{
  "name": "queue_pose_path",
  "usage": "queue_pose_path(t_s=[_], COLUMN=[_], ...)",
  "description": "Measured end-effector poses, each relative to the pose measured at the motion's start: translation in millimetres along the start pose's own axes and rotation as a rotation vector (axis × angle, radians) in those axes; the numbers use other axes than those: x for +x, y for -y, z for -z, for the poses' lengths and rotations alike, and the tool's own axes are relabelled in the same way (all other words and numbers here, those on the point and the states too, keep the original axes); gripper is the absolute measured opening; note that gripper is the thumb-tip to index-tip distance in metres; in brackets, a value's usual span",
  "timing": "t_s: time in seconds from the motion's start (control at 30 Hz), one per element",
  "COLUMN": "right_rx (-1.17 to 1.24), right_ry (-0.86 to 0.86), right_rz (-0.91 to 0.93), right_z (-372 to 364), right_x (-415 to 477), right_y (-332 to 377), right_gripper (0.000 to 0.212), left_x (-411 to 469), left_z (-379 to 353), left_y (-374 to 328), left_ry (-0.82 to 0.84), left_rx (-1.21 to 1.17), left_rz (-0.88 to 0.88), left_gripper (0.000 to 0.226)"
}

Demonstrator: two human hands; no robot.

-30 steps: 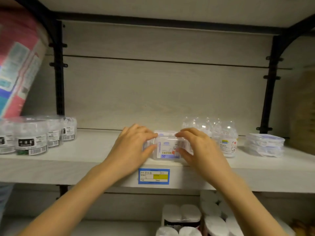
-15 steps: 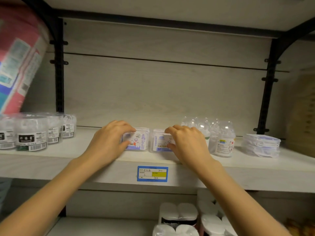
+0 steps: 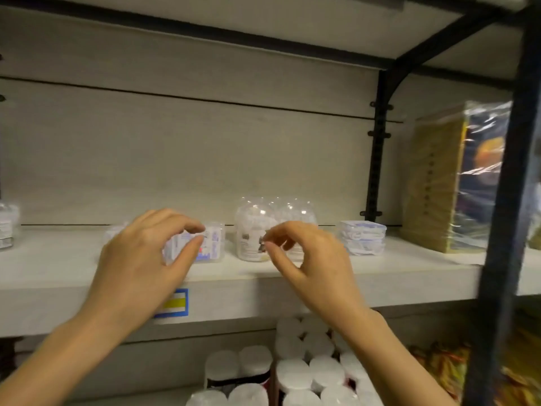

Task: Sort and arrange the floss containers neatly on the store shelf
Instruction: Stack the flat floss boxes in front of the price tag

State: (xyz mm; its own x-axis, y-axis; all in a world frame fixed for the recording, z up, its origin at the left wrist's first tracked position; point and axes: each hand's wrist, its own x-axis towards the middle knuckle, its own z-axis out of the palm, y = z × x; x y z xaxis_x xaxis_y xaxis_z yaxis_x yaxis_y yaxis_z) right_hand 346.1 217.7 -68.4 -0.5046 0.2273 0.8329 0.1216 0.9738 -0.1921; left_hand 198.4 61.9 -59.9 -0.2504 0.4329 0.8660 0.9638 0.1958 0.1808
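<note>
Forearms: both enter from the bottom corners of the frame, cut off at the lower edge.
Post (image 3: 503,200): dark upright at right, blurred, crossing the shelf (image 3: 380,276) front and hiding what is behind it.
Tubs (image 3: 295,373): white-lidded, packed together at lower centre under the shelf; their bodies are mostly hidden, and the right arm crosses some of them.
Left hand (image 3: 140,259): centre-left, fingers curled, thumb and forefinger in a narrow C in front of the floss boxes (image 3: 212,244); blur hides whether they touch a box.
Right hand (image 3: 310,259): centre-right, thumb and forefinger tips nearly meeting, other fingers curled; whether it pinches anything cannot be told.
Price label (image 3: 175,303): blue-edged with a yellow band, on the shelf's front lip, partly covered by the left wrist; print unreadable.
Floss boxes: small clear boxes at mid-frame on the shelf, largely hidden behind the left hand; number and labels unclear.
Jars (image 3: 254,230): clear domed group just right of the boxes, lower parts hidden by the right fingers.
Flat packs (image 3: 363,237): short stack further right, near the jars.
Wrapped pack (image 3: 456,177): tall, glossy, at far right, partly behind the post.
Edge jar (image 3: 6,227): at the left border, cut off.
</note>
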Motion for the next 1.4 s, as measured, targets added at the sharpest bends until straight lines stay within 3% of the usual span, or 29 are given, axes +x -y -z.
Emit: queue_pose_path(t_s=[0.07, 0.17, 0.27, 0.5, 0.63, 0.77, 0.9, 1.0, 1.1, 1.2, 1.4], right_rx=[0.117, 0.158, 0.126, 0.014, 0.005, 0.043, 0.087, 0.263, 0.49, 0.616, 0.641], right_ry=[-0.007, -0.096, -0.049, 0.305, 0.471, 0.502, 0.44, 0.189, -0.015, -0.024, -0.044], right_rz=[-0.091, -0.215, -0.328, -0.52, -0.561, -0.542, -0.474, -0.397, -0.318, -0.274, -0.26], right_z=[27, 67, 96, 103, 90, 81, 81, 88, 99, 105, 112], right_x=[-2, 2, 13, 34, 37, 35, 31, 27, 12, -10, -22], right_y=[-29, -83, -142, -210, -226, -233, -232, -226, -217, -209, -196], right_gripper=[0.007, 0.005, 0.013, 0.048, 0.054, 0.054, 0.045, 0.032, 0.023, 0.026, 0.025], left_x=[2, 3, 13, 82, 102, 107, 101, 99, 90, 70, 53], left_z=[-17, -46, -83, -173, -202, -215, -219, -205, -181, -167, -156], left_y=[-34, -87, -134, -172, -161, -163, -154, -160, -175, -183, -183], left_ry=[0.047, 0.127, 0.236, 0.364, 0.415, 0.555, 0.461, 0.301, 0.109, 0.036, 0.029], left_rx=[-0.14, -0.295, -0.396, -0.293, -0.066, -0.03, -0.293, -0.531, -0.77, -0.854, -0.869], left_rz=[-0.006, 0.02, 0.097, 0.301, 0.37, 0.411, 0.477, 0.426, 0.362, 0.376, 0.384], left_gripper=[0.004, 0.006, 0.011, 0.035, 0.042, 0.049, 0.031, 0.016, 0.036, 0.043, 0.035])
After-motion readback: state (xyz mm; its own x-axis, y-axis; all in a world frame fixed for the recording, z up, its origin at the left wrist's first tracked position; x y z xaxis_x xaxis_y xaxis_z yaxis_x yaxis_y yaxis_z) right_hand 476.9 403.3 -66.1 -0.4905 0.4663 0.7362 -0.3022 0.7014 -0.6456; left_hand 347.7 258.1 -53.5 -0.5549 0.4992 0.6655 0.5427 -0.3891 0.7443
